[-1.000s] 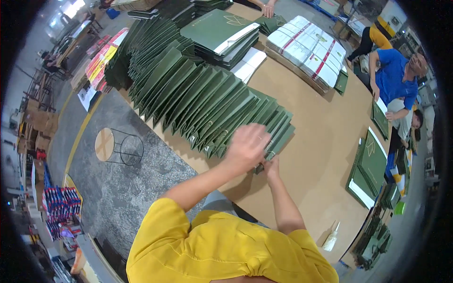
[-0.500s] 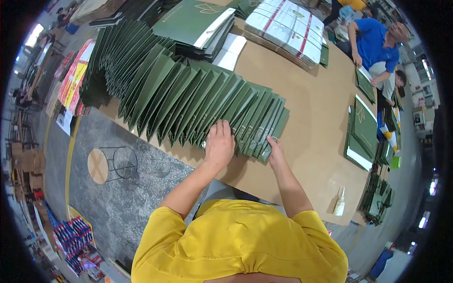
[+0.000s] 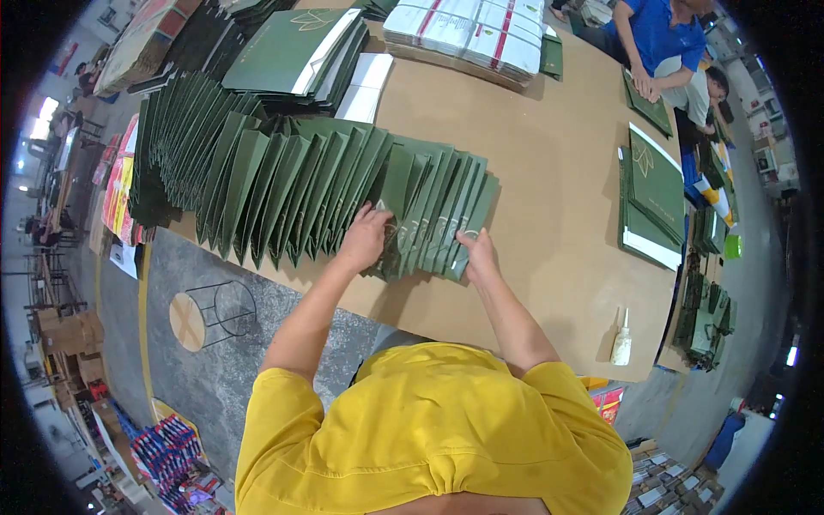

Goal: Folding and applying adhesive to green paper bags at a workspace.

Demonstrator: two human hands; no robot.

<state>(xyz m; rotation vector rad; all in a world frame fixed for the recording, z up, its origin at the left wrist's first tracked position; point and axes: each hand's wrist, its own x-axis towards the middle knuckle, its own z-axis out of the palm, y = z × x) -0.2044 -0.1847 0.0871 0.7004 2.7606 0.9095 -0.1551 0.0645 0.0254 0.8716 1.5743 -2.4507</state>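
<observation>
A long row of green paper bags [image 3: 257, 184] stands packed on edge across the table, fanned out toward the left. My left hand [image 3: 365, 239] has its fingers curled over the front edges, beside a gap where one bag's broad side shows. At the row's right end my right hand [image 3: 479, 254] pinches the outermost edges between thumb and fingers. Between my two hands sits a bunch of these bags [image 3: 438, 215], with pale cord handles along their lower front. My left fingertips are partly hidden among the bags.
Stacked green bags [image 3: 287, 51] and a strapped white bundle [image 3: 468, 34] lie at the back. More flat bags [image 3: 657, 193] lie at the right, near a small glue bottle [image 3: 621, 343]. A co-worker in blue [image 3: 665, 43] stands beyond. A stool [image 3: 189, 320] stands on the floor at left.
The view has shifted. My hands have spread slightly apart, and a gap has opened beside my left hand, setting the right-end bunch off from the row. The co-worker's hands have come together.
</observation>
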